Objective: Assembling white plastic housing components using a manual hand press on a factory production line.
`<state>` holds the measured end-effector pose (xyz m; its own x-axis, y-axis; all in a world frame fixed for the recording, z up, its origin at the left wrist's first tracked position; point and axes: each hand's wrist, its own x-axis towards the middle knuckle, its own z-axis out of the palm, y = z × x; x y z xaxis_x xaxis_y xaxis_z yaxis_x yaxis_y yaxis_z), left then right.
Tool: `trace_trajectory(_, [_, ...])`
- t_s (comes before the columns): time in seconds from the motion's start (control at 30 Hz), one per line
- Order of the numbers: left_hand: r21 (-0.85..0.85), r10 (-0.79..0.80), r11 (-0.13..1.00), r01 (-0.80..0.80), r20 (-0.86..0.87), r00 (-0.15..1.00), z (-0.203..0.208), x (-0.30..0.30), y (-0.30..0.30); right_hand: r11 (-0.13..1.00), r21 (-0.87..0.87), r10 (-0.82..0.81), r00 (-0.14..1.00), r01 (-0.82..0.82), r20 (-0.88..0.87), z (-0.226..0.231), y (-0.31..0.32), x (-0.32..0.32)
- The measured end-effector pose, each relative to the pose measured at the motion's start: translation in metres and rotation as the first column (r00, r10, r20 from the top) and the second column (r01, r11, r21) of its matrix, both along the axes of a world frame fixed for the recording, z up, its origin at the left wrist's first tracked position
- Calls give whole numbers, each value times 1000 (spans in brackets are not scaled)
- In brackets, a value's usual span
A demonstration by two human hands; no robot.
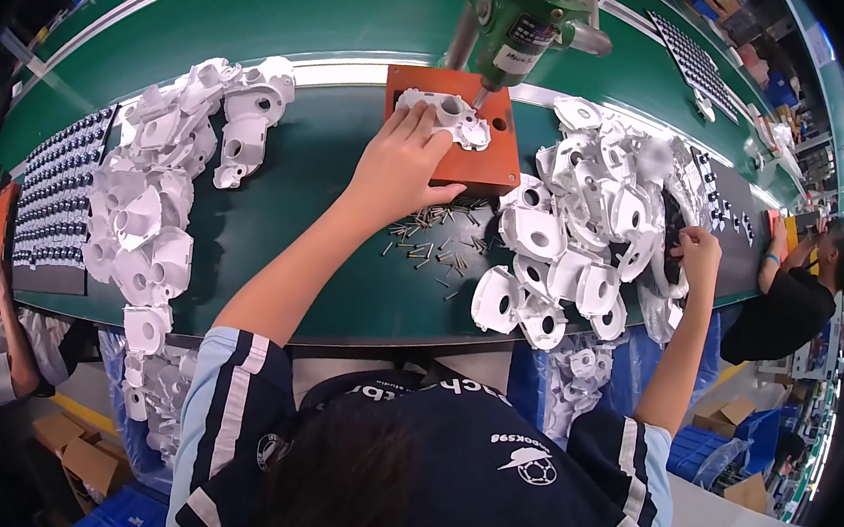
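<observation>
A white moulded plastic housing sits on an orange block in the middle of the bench. My left hand rests over its left side, fingers pressing it down and thumb stretched toward the block's near edge. Above the housing's right end is the tip of a green press; whether they touch I cannot tell. My right hand is raised at the right, beside a heap of white housings. Its fingers are curled together, and what they hold is hidden.
Loose small metal pins lie before the block. Another heap of white housings stands at the left, next to a dark tray of small black-and-white parts. Co-workers sit at both sides; one wears a black shirt. Blue bins hang below the bench edge.
</observation>
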<state>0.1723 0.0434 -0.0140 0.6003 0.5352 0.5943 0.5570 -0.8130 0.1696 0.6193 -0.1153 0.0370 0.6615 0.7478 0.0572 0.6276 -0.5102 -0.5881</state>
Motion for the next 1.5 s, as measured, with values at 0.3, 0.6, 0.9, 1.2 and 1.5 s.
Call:
trace_trajectory(0.3, [-6, -5, 1000, 5, 36, 999, -2, 1, 2, 988, 35, 134, 960, -147, 247, 42, 27, -54])
trace_trajectory(0.6, [16, -11, 1000, 10, 66, 998, -3, 0, 4, 812, 249, 566, 816, -527, -119, 37, 102, -159])
trace_trajectory(0.9, [13, -14, 1000, 13, 89, 996, -4, 0, 4, 632, 296, 766, 635, -716, -101, -25, 168, -241])
trace_trajectory(1.2, [37, -8, 999, 4, 99, 995, -3, 0, 2, 359, 207, 735, 413, -910, 538, -26, 163, -242])
trace_trajectory(1.5, [-10, 9, 1000, -8, 71, 997, -1, -1, 2, 401, -33, 763, 314, -915, 565, 3, 137, -255])
